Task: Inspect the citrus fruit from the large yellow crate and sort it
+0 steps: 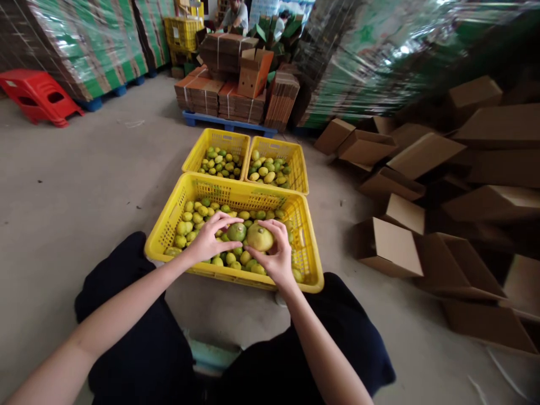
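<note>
Over a large yellow crate (248, 279) of green and yellow lemons, my left hand (213, 236) holds a green lemon (237, 232) between thumb and fingers. Right beside it, a larger yellow lemon (259, 238) is gripped in my right hand (278, 253), its stem end facing up. The two fruits are side by side, very close together. Many lemons lie below and around my hands inside the crate, and my hands hide some of them.
Two smaller yellow crates (215, 133) (300, 169) with lemons adjoin the far side. Cardboard boxes (394, 247) lie at the right. Flattened cartons (198, 93) rest on a blue pallet (230, 125). A red stool (40, 98) stands left; a person (238, 17) is behind.
</note>
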`<state>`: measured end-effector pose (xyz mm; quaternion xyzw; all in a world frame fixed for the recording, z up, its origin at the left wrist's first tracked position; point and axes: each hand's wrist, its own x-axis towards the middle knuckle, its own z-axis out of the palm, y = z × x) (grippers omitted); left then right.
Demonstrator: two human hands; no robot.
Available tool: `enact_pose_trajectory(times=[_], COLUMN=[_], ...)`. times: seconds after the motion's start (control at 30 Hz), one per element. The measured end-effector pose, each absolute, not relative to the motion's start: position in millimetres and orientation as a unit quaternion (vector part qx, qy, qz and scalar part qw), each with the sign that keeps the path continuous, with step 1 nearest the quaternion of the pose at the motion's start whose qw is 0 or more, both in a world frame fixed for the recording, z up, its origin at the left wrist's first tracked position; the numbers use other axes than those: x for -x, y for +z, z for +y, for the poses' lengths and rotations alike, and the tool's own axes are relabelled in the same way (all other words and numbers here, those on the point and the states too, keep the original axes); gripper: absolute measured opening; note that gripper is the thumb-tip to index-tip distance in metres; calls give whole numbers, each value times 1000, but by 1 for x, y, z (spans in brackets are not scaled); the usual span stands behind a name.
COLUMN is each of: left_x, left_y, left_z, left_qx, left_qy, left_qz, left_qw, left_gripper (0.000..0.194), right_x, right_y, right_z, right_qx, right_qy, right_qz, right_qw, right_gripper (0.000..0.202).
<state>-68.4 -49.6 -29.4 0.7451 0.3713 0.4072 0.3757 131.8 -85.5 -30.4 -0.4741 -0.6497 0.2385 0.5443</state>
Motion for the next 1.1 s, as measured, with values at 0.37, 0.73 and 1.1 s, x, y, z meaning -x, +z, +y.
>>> enact_pose_trajectory(times=[0.37, 0.73, 1.1], left_x=[66, 50, 49], left_y=[-25, -37, -36], left_z=[-55, -50, -44], left_qx=[-745, -352, -417], left_qy=[422, 287, 448], left_qz=[378, 447, 414], left_qw=[352, 771, 674], left_gripper=[45, 49, 50], right_x=[-129, -129, -129], right_y=[-26, -16, -21], right_z=[-97, -81, -69], right_qx=[465, 516, 464], right_qy=[82, 676, 646], right_qz=[-703, -275, -218], right_qw=[532, 448, 565], right_gripper=[54, 42, 36])
